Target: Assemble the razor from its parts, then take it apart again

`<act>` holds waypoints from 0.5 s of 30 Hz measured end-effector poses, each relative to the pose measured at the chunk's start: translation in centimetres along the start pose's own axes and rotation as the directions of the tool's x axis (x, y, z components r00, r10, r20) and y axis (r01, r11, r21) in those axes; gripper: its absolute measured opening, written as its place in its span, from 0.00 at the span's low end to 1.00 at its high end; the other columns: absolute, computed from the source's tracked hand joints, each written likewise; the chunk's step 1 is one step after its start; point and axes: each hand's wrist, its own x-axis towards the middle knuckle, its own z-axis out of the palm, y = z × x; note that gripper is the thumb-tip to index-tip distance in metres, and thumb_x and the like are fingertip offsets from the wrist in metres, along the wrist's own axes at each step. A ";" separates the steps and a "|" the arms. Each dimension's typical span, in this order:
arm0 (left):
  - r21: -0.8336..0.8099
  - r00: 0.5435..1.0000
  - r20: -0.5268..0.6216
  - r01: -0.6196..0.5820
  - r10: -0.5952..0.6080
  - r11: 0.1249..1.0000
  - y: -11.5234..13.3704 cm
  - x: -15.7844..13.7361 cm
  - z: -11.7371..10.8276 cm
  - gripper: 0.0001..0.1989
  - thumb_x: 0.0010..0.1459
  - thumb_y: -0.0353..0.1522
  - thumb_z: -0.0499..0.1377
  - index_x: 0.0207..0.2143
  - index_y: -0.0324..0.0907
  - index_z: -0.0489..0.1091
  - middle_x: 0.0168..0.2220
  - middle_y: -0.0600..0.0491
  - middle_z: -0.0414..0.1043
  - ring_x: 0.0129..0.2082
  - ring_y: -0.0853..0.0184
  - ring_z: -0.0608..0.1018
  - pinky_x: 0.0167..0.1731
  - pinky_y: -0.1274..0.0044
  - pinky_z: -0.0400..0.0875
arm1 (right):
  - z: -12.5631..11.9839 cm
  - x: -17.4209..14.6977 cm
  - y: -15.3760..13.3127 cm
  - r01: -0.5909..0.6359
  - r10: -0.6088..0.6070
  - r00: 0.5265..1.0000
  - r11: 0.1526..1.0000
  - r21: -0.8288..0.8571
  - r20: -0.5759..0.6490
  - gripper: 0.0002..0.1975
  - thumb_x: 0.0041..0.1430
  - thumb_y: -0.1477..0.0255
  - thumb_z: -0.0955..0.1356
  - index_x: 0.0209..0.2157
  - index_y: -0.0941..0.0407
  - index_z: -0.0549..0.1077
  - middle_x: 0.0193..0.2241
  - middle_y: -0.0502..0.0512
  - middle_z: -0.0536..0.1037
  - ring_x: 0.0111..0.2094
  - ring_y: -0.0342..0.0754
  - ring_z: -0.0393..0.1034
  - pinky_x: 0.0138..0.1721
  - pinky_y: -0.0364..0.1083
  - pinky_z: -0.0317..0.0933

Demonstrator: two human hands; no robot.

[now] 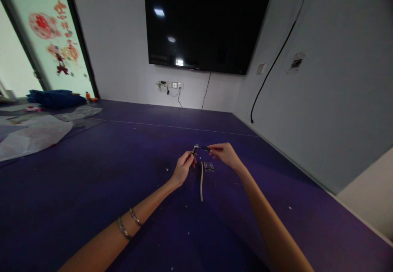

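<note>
My left hand (182, 168) is closed around a slim dark-handled tool (194, 149) with a silvery head that points up and away from me. Its exact kind is too small to make out. Between the thumb and fingers of my right hand (224, 155) is a small dark flat strip (206, 148). The strip's far end lies close to the silvery head, with a narrow gap between them. Below the hands, a thin beige rod (202, 182) lies lengthwise on the purple surface (129, 190). Touching or just beside its upper end is a small dark patterned packet (209, 166).
Translucent plastic sheets (39, 135) and a folded blue cloth (57, 98) lie at the far left, near a small orange item (89, 96). A black cable (270, 68) hangs down the right wall. A television (205, 24) is mounted on the back wall above sockets (174, 85).
</note>
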 end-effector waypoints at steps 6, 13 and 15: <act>0.052 0.998 0.059 -0.039 0.036 0.998 0.0 -0.7 0.4 0.10 0.53 0.37 0.57 0.34 0.38 0.65 0.25 0.55 0.68 0.19 0.73 0.69 0.22 0.79 0.63 | -0.2 -0.5 -2.0 0.089 -0.089 0.996 0.996 0.030 0.011 0.10 0.46 0.71 0.69 0.33 0.59 0.78 0.25 0.55 0.79 0.28 0.47 0.74 0.33 0.46 0.68; 0.001 0.994 0.107 -0.016 0.016 1.000 0.1 -1.2 1.1 0.09 0.54 0.36 0.56 0.33 0.39 0.63 0.23 0.56 0.68 0.18 0.73 0.69 0.21 0.79 0.64 | 0.1 -0.8 -2.6 0.163 -0.164 0.987 0.986 0.028 0.007 0.10 0.46 0.70 0.69 0.32 0.58 0.77 0.28 0.55 0.79 0.29 0.46 0.73 0.34 0.46 0.67; -0.011 0.993 0.115 -0.013 0.014 1.000 0.1 -1.2 1.2 0.09 0.54 0.36 0.56 0.33 0.39 0.62 0.23 0.56 0.68 0.18 0.73 0.69 0.21 0.80 0.64 | 0.2 -0.8 -2.7 0.180 -0.180 0.984 0.983 0.020 0.010 0.09 0.47 0.70 0.69 0.31 0.57 0.77 0.28 0.55 0.79 0.29 0.46 0.73 0.34 0.46 0.66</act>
